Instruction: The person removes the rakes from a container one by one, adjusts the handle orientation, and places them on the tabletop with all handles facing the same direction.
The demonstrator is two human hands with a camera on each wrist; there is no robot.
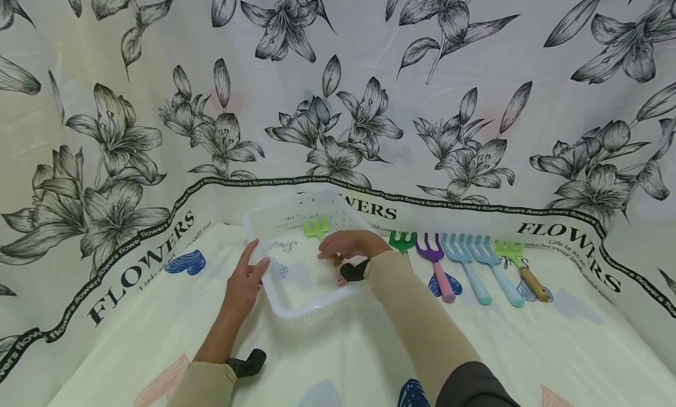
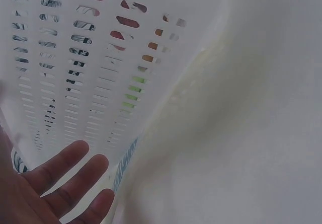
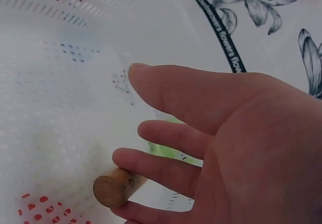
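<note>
A white perforated plastic basket [image 1: 311,307] sits between my hands. My left hand [image 1: 244,284] holds its left rim between thumb and index finger; in the left wrist view the other fingers [image 2: 80,183] stretch out beside the slotted wall. Inside the basket lies a small hand rake with a light green head [image 1: 315,227] and a wooden handle [image 3: 113,189]. Over it reaches my right hand [image 1: 351,244], thumb lifted away and fingers extended. The handle's end shows among those fingers in the right wrist view, and part of the green head is hidden behind them.
To the right several hand rakes lie in a row: a dark green one [image 1: 403,241], a purple one with a pink handle [image 1: 439,272], blue ones [image 1: 470,272] and a light green one with a wooden handle [image 1: 528,275]. A flower-printed cloth [image 1: 338,137] hangs behind.
</note>
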